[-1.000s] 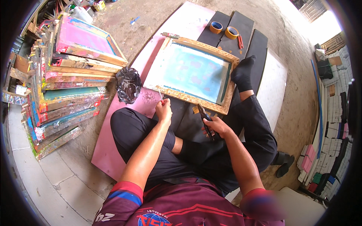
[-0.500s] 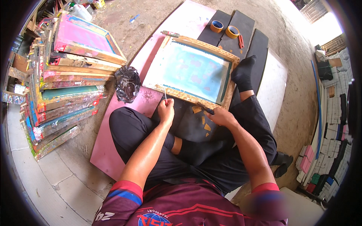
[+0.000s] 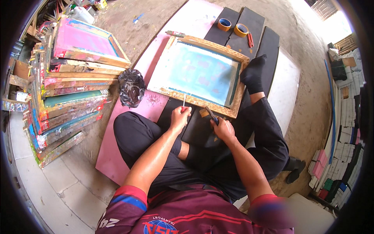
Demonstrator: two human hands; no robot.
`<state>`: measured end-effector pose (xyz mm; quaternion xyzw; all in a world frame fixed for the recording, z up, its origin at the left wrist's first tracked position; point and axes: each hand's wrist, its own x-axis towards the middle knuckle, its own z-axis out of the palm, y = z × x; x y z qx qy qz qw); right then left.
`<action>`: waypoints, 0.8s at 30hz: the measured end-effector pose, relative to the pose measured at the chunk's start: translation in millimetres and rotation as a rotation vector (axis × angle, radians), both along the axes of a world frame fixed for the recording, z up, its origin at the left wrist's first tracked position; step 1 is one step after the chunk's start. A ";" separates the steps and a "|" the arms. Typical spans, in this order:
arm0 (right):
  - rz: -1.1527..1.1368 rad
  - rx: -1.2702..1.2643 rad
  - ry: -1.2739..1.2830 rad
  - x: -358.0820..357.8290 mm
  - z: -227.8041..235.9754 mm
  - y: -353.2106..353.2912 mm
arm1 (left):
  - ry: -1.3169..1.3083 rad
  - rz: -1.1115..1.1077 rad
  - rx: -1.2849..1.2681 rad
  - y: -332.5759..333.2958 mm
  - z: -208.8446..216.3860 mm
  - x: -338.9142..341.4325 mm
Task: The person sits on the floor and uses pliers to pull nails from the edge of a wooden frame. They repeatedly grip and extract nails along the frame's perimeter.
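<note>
A wooden screen-printing frame [image 3: 216,43] with pale blue mesh [image 3: 198,72] lies in front of me, tilted across the boards. My left hand [image 3: 180,118] is closed around a thin whitish stick-like tool [image 3: 184,98], whose tip reaches the frame's near edge. To its right, my right hand [image 3: 223,129] grips a dark-handled tool [image 3: 212,116]; its end points up and left at the same near edge, and its exact kind is unclear. Brown scraps [image 3: 203,112] lie just below that edge, partly hidden by the right hand and tool.
Paint-stained frames [image 3: 74,84] are stacked at the left. A crumpled black plastic bag [image 3: 131,87] sits beside my frame. Two tape rolls [image 3: 241,30] and a red cutter [image 3: 250,39] lie on the black boards [image 3: 255,19] beyond. My socked foot [image 3: 255,72] rests near the frame's right side.
My left hand has shifted right along the frame's near edge with the thin tool. My right hand has moved slightly left and nearer to me, its tool now angled more upright.
</note>
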<state>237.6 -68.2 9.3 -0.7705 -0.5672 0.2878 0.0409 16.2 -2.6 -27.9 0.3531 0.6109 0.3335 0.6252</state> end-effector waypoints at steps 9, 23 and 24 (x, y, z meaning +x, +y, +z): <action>0.106 -0.088 0.247 -33.7 34.7 -0.7 | -0.321 -0.090 -0.068 -6.0 12.9 -8.2; 0.051 -0.266 0.599 -58.1 26.0 22.5 | -0.291 0.011 -0.014 4.4 27.2 -41.0; 0.056 -0.268 0.615 -57.6 26.6 23.5 | -0.303 0.035 -0.007 4.3 26.3 -39.5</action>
